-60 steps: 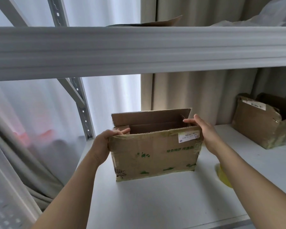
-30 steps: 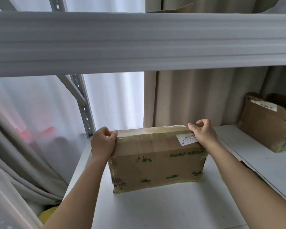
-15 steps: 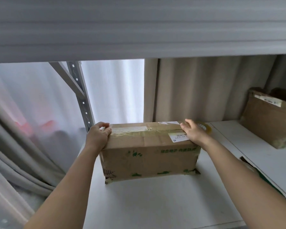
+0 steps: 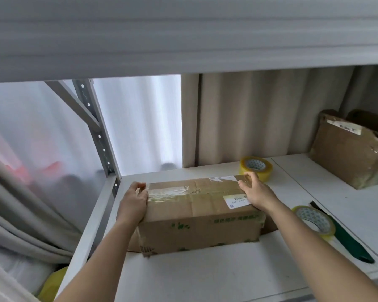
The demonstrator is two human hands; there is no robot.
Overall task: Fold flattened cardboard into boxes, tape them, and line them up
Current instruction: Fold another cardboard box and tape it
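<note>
Left hand [image 4: 133, 202] gripping, right hand [image 4: 256, 192] spread on one closed box [image 4: 201, 216]; two tape rolls [image 4: 256, 168] nearby

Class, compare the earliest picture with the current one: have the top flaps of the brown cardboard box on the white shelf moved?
Yes. The brown cardboard box's top flaps have folded down flat and closed; its base stays on the white shelf.

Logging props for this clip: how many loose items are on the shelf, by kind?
Boxes: 2, the box under both hands and the right box
Tape rolls: 2, the far roll and the near roll
Green tool: 1
Total: 5
</note>
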